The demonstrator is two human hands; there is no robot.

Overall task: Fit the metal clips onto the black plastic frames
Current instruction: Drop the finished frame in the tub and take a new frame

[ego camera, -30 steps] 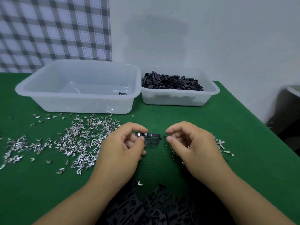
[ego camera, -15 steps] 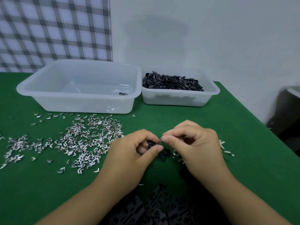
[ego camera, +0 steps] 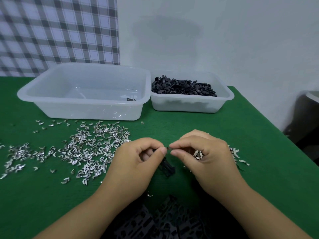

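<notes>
Head view: the left hand point(ego camera: 136, 163) is over the middle of the green felt-covered desk point(ego camera: 241, 135), towards its near edge; its fingers are curled, with thumb and forefinger pinching the top of a small black plastic frame point(ego camera: 168, 169); the frame hangs tilted below the fingertips, and I cannot tell whether its lower end touches the felt.

The right hand point(ego camera: 205, 161) is just beside it, thumb and forefinger pinching a bent silver metal clip point(ego camera: 168, 148) right at the left thumb tip; its other fingers curl round a small bunch of silver clips point(ego camera: 197, 154) in the palm.

A loose spread of silver clips point(ego camera: 89, 149) covers the desk's left half; a few more clips point(ego camera: 236, 153) lie towards the right edge; a pile of flat black frames point(ego camera: 164, 221) lies at the near edge, between the forearms.

Along the far edge stands a large translucent white plastic tub point(ego camera: 51, 107) holding one small black piece point(ego camera: 130, 99); just beside it on the right is a smaller translucent tub point(ego camera: 224, 98) heaped with black plastic loops point(ego camera: 183, 87); a grey-and-white checked cloth point(ego camera: 51, 31) hangs behind the far left corner.
</notes>
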